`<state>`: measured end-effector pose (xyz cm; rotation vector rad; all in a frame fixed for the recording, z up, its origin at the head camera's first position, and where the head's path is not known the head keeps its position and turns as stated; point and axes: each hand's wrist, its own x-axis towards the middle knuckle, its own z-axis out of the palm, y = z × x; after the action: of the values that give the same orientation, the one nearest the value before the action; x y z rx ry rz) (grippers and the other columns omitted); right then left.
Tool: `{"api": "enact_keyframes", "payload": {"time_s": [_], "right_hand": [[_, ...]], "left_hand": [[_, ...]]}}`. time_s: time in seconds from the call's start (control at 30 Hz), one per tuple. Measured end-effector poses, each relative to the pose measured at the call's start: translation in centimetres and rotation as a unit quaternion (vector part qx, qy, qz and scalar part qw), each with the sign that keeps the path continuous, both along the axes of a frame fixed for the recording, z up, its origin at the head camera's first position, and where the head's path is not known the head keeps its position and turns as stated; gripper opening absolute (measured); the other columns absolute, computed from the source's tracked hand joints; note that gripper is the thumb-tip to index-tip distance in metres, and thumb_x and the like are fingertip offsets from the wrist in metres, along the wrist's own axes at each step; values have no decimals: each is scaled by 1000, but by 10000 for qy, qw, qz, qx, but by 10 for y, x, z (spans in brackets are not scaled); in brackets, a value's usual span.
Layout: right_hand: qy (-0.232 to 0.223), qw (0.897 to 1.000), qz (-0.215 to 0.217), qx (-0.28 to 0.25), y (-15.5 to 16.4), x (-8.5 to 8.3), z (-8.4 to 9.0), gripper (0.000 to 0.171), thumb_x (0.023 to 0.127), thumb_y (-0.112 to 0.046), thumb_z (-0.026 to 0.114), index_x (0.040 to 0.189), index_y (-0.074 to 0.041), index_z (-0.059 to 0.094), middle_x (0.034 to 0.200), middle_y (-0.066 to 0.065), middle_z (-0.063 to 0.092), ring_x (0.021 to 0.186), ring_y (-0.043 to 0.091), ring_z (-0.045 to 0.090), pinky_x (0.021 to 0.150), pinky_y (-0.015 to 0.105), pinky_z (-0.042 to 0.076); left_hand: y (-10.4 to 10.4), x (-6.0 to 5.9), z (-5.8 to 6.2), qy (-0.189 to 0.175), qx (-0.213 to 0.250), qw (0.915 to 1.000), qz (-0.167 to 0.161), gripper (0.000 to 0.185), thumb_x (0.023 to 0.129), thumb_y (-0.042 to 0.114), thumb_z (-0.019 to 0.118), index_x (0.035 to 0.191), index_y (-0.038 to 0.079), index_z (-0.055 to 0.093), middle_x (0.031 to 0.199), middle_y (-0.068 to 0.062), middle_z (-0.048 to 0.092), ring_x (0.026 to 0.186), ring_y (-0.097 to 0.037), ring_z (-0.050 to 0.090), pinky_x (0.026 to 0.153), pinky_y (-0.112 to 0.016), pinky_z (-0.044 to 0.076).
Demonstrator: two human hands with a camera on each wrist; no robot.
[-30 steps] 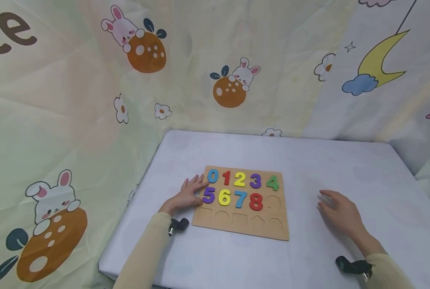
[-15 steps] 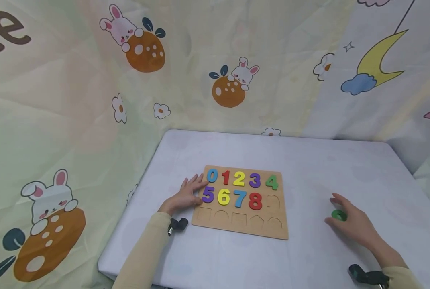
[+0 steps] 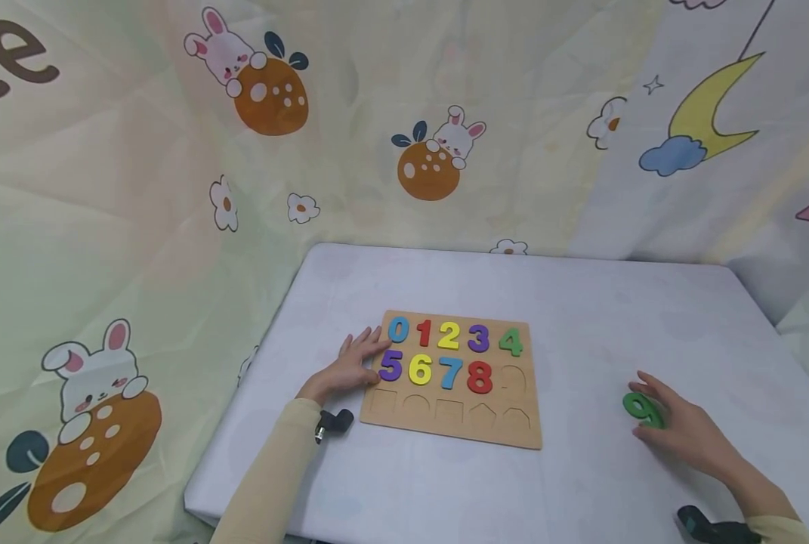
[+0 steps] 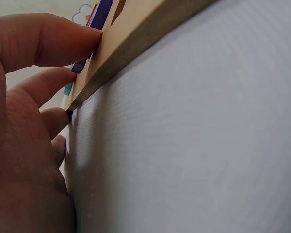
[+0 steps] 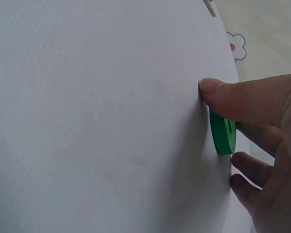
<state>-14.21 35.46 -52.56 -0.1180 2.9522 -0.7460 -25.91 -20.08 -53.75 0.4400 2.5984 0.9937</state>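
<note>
Head view: a person sits at a white-covered table (image 3: 581,302), both hands down on it, a wooden number board between them.
Right hand (image 3: 690,434): it pinches a green 9 (image 3: 642,409) that stands tilted up on its edge on the cloth; in the right wrist view the thumb (image 5: 233,99) lies over the near face of the green 9 (image 5: 222,132) and the other fingers curl behind it.
Green 9, place: at the fingertips of the right hand, on the side toward the board, well apart from the board itself.
Left hand (image 3: 348,369): fingers spread and fairly straight, resting on the left edge of the board; in the left wrist view the thumb (image 4: 48,41) lies on top of the wooden edge (image 4: 136,39) and the fingers press against its side, the palm on the cloth.
Number board (image 3: 523,434): flat on the table, just right of the left hand and touching its fingertips.
Top row, going away from the left hand: blue 0 (image 3: 399,330), red 1 (image 3: 424,333), yellow 2 (image 3: 449,336), purple 3 (image 3: 479,339), green 4 (image 3: 511,342).
Second row: purple 5 (image 3: 390,366) right beside the left fingertips, yellow 6 (image 3: 420,369), blue 7 (image 3: 450,372), red 8 (image 3: 480,377), then an open 9-shaped recess (image 3: 512,380).
Bottom row: five open shape recesses, nearest the person.
Backdrop (image 3: 173,189): beyond both hands, cloth printed with rabbits, flowers, a moon and a star.
</note>
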Motion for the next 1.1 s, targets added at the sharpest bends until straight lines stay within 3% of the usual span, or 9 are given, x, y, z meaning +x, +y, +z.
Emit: {"api": "enact_keyframes", "payload": {"time_s": [0.27, 0.6, 0.7, 0.93, 1.1], "right_hand": [[-102, 9999, -35, 88, 11, 5, 8, 114, 68, -23, 85, 153, 3, 13, 140, 37, 38, 122, 59, 38, 94, 72, 34], [-92, 9993, -9, 374, 13, 1, 10, 103, 67, -36, 86, 142, 11, 33, 111, 29, 58, 106, 50, 50, 87, 66, 43], [-212, 9991, -31, 355, 12, 0, 11, 106, 66, -37, 86, 143, 12, 31, 108, 27, 59, 105, 50, 51, 88, 66, 43], [-251, 9990, -33, 380, 11, 1, 13, 95, 68, -20, 85, 141, 12, 33, 105, 24, 61, 104, 50, 52, 88, 66, 44], [-286, 9988, -119, 381, 8, -2, 10, 93, 69, -28, 85, 140, 10, 38, 104, 22, 63, 104, 48, 54, 87, 64, 45]], "left_hand": [[-1, 1, 0, 20, 24, 10000, -11, 78, 74, 13, 68, 147, 18, 45, 164, 0, 14, 151, -19, -4, 119, -46, -14], [1, 1, 2, 19, 25, 10000, 37, 76, 75, 13, 69, 147, 17, 46, 164, -1, 14, 151, -20, -4, 119, -46, -14], [2, 1, 2, 28, -24, 10000, 27, 77, 75, 12, 68, 147, 17, 45, 164, -1, 14, 151, -19, -4, 119, -45, -14], [2, 2, 2, 81, -73, 9999, 25, 76, 75, 12, 68, 148, 17, 45, 164, -1, 15, 151, -19, -4, 119, -46, -14], [2, 2, 1, 63, -47, 10000, 45, 77, 75, 12, 68, 148, 19, 45, 164, 0, 15, 151, -18, -4, 119, -45, -14]]}}
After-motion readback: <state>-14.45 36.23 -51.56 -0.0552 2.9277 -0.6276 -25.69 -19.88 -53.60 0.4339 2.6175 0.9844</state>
